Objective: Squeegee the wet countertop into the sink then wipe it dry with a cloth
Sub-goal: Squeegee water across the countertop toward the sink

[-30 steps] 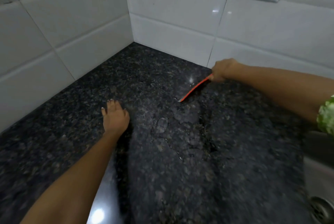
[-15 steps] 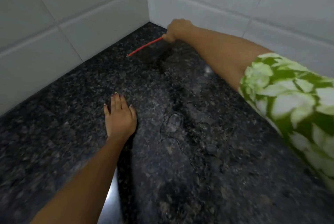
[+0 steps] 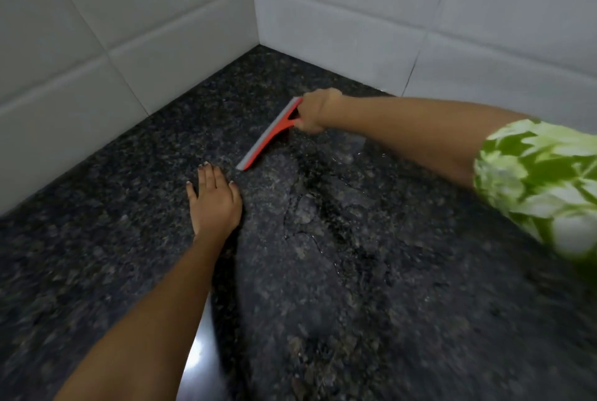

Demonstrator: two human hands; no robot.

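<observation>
— Squeegeeing is the step I put us in. My right grip point(image 3: 315, 111) is closed round the handle of the squeegee point(image 3: 270, 134), and the blade runs out from that grip down toward my left hand, its edge apparently down on the table point(image 3: 113, 206), though I can't confirm full contact.

— And the left?

— Left grip point(image 3: 214, 198) is open, palm flat on the table, holding nothing. Its fingertips sit just beside the blade's far tip, apart from it.

— Where's the water?

— Puddles and wet streaks point(image 3: 310, 213) lie on the near side of the blade, toward me from the right grip. Beyond the blade the stone runs back to the tiled corner point(image 3: 255, 12).

— So what next?

— My judgement: draw the blade toward me and to the right, edge pressed flat, so the water goes ahead of it. Left hand may need to lift clear.

— Toward the sink?

— I can't see a sink, nor any cloth. The handle is hidden inside my fist, the lower table is blurred, and my patterned sleeve point(image 3: 536, 180) blocks the right side.
</observation>
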